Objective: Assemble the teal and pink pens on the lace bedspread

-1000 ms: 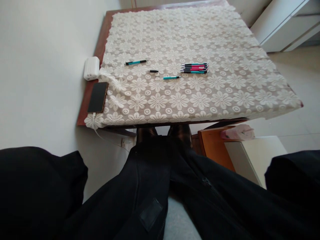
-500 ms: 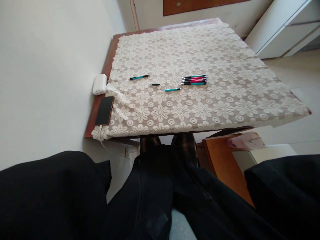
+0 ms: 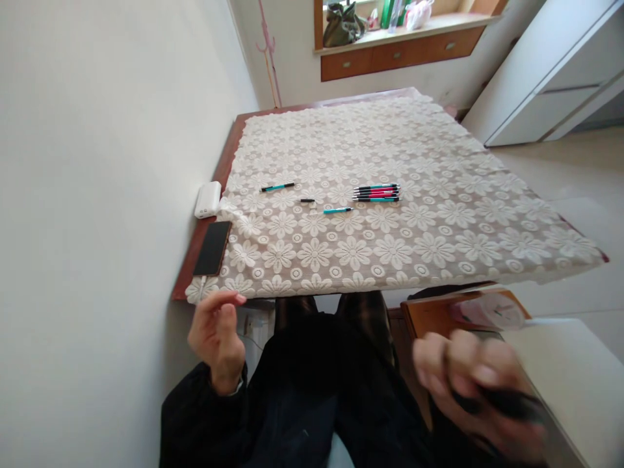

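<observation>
My left hand (image 3: 218, 338) is raised at the table's near left corner, fingers loosely bent and thumb apart, with nothing in it. Closest to it lies a dark phone (image 3: 213, 249) with a white cable in its end. My right hand (image 3: 480, 390), smeared by motion, is low on the right, its fingers curled round a blurred black object (image 3: 511, 402) I cannot make out. On the lace cloth lie a row of several pens (image 3: 376, 193), a teal pen part (image 3: 336, 210), a short black piece (image 3: 307, 200) and a teal and black pen (image 3: 277, 187).
A white flower-patterned cloth (image 3: 351, 253) covers the table, whose left side meets the wall. On that edge sits a white block-shaped device (image 3: 208, 199). An open wooden drawer (image 3: 419, 318) is below at the right. A white cabinet (image 3: 517, 84) stands far right.
Both hands have come up into view, the right one with a black object. The camera has tilted up, so the table sits lower and the window sill shows. The pens look unmoved.
</observation>
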A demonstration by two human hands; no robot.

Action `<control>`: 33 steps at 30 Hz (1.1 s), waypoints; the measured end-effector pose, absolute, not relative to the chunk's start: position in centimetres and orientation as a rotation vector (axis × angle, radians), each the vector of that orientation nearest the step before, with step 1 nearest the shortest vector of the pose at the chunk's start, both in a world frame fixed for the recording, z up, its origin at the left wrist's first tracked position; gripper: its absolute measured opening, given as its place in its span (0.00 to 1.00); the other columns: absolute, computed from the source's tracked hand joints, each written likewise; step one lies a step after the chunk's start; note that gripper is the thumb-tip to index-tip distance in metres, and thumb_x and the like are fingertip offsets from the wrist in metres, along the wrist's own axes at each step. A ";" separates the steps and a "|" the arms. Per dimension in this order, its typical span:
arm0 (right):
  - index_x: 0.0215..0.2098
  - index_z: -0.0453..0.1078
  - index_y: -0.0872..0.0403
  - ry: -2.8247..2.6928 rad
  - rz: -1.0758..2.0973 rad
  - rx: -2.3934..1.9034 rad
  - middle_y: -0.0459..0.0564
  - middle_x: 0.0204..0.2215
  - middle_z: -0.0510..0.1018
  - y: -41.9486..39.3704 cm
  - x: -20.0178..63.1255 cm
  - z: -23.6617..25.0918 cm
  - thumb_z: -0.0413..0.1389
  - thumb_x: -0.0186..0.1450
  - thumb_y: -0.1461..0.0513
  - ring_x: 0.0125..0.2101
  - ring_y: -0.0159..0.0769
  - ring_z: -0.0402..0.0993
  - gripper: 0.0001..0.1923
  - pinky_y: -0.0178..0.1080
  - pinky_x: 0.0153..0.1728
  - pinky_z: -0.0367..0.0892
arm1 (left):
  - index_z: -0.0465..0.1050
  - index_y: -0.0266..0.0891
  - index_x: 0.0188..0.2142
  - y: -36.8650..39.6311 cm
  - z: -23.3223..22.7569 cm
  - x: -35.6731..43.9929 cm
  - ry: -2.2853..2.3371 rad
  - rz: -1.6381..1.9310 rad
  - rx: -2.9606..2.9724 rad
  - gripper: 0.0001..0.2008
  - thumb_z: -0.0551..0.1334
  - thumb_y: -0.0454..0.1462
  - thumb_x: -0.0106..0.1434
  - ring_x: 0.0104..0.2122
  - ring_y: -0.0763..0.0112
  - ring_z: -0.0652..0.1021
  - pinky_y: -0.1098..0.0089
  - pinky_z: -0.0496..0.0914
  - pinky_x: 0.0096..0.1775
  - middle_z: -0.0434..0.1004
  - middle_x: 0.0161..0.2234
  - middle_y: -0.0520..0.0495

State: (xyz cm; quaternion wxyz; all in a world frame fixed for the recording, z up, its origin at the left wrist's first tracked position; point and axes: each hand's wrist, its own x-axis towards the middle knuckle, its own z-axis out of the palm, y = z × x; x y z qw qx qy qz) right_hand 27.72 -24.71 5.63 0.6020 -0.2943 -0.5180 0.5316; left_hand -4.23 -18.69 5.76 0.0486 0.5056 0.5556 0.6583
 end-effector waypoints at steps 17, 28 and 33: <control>0.39 0.68 0.54 -1.953 0.820 -0.765 0.47 0.30 0.73 -15.6 20.8 3.1 0.65 0.63 0.59 0.32 0.31 0.66 0.12 0.34 0.33 0.64 | 0.78 0.40 0.40 -17.9 4.8 -0.9 1.212 0.898 1.619 0.07 0.65 0.38 0.64 0.38 0.66 0.78 0.68 0.71 0.43 0.80 0.38 0.46; 0.45 0.63 0.55 -1.259 2.025 -0.694 0.51 0.35 0.79 -16.0 20.0 3.3 0.58 0.68 0.54 0.28 0.27 0.71 0.15 0.32 0.28 0.64 | 0.78 0.40 0.37 -17.7 4.7 -0.5 1.377 0.995 1.572 0.05 0.64 0.37 0.64 0.33 0.69 0.77 0.71 0.70 0.36 0.79 0.34 0.47; 0.49 0.60 0.55 -0.977 2.208 -0.502 0.56 0.39 0.80 -16.5 20.3 1.7 0.58 0.69 0.57 0.24 0.24 0.68 0.17 0.30 0.25 0.61 | 0.77 0.40 0.39 -18.7 4.0 -0.1 1.425 0.966 1.432 0.06 0.63 0.39 0.66 0.34 0.70 0.77 0.71 0.71 0.37 0.79 0.34 0.48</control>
